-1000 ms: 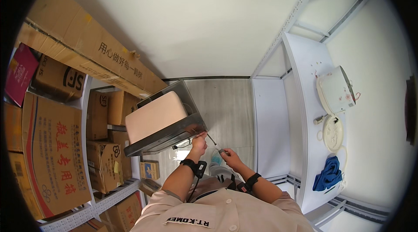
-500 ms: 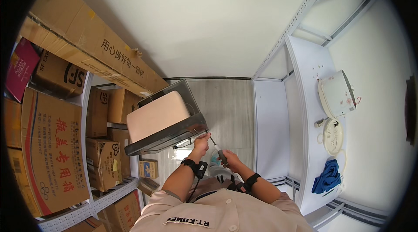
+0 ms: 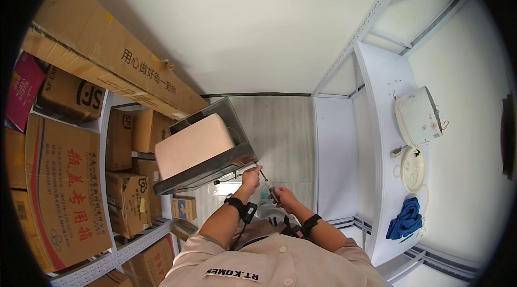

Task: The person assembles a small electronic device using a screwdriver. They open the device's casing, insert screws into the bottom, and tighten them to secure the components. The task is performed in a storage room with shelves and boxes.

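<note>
A squarish dark grey appliance (image 3: pixel 215 162), whose kind I cannot tell, stands ahead to my left, with a pale pink block-like body (image 3: pixel 195 146) rising from its dark frame. My left hand (image 3: pixel 251 177) is closed at the appliance's near right corner, fingertips beside the thin metal shaft of a screwdriver; what they pinch is too small to make out. My right hand (image 3: pixel 288 201) grips the grey handle of that screwdriver (image 3: pixel 274 194). Its shaft slants up and left to the corner, where the tip is hard to see.
Shelves on the left hold several cardboard boxes (image 3: pixel 67 190), and a long carton (image 3: pixel 116 58) leans above them. To the right, a white shelf (image 3: pixel 385 190) carries a white flowered container (image 3: pixel 419 117), a round cream lid (image 3: pixel 413 169) and a blue cloth (image 3: pixel 405 219). Tiled floor (image 3: pixel 280 136) lies between.
My view has shifted very slightly. The left hand has eased a little downward at the corner, while the right keeps its grip on the screwdriver. The appliance stays in place.
</note>
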`<action>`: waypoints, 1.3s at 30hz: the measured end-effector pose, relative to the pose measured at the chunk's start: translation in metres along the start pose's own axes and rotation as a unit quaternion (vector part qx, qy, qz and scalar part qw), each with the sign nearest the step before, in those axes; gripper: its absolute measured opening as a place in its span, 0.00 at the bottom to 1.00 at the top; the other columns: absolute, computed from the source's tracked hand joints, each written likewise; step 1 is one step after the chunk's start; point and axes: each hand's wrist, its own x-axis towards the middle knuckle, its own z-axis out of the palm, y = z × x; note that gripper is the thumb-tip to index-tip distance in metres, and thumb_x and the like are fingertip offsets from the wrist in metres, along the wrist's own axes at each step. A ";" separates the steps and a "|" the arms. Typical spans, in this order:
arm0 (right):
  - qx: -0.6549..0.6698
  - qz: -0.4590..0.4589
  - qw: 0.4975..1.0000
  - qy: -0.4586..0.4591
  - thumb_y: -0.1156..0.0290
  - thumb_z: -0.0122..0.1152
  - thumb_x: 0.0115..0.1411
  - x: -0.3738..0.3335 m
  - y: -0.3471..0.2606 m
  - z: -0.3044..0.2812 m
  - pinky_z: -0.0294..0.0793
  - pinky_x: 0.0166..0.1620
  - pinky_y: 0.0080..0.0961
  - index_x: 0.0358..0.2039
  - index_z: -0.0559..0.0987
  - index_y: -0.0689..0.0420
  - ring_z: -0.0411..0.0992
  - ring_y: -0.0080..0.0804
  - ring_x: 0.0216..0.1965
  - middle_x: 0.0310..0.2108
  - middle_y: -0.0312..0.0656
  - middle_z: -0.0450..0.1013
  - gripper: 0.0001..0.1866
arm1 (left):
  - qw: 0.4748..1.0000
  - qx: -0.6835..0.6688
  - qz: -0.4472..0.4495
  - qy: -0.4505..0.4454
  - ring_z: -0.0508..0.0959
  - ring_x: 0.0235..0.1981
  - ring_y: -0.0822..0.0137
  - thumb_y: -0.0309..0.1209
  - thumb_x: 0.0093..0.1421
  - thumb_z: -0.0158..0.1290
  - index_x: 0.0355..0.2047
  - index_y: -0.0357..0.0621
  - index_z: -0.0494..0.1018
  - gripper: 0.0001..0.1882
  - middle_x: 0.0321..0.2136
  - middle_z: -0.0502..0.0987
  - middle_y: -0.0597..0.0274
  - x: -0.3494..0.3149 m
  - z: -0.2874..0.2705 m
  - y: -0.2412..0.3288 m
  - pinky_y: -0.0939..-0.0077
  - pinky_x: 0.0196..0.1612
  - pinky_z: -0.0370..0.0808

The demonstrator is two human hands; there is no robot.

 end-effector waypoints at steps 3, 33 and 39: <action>0.049 0.039 0.998 0.002 0.57 0.45 0.66 -0.003 -0.005 0.002 0.69 0.28 0.29 0.43 0.70 0.52 0.69 0.28 0.28 0.33 0.38 0.73 0.14 | 0.999 -0.001 0.007 -0.042 0.53 0.10 0.79 0.36 0.65 0.49 0.41 0.42 0.77 0.13 0.13 0.60 0.75 0.000 -0.005 -0.007 0.79 0.13 0.49; -0.134 -0.087 0.982 0.097 0.47 0.52 0.60 0.009 0.000 0.000 0.68 0.23 0.25 0.45 0.69 0.54 0.70 0.27 0.23 0.29 0.38 0.73 0.23 | 0.997 0.002 0.035 0.072 0.57 0.10 0.76 0.34 0.55 0.62 0.25 0.47 0.74 0.09 0.13 0.63 0.74 0.006 -0.001 0.002 0.76 0.12 0.51; -0.051 -0.037 0.997 0.036 0.51 0.47 0.64 0.010 -0.001 -0.008 0.68 0.24 0.25 0.42 0.70 0.53 0.70 0.27 0.24 0.29 0.39 0.75 0.18 | 0.998 -0.008 0.015 0.053 0.56 0.11 0.77 0.33 0.57 0.60 0.26 0.49 0.73 0.07 0.14 0.63 0.74 0.004 -0.003 0.009 0.77 0.13 0.49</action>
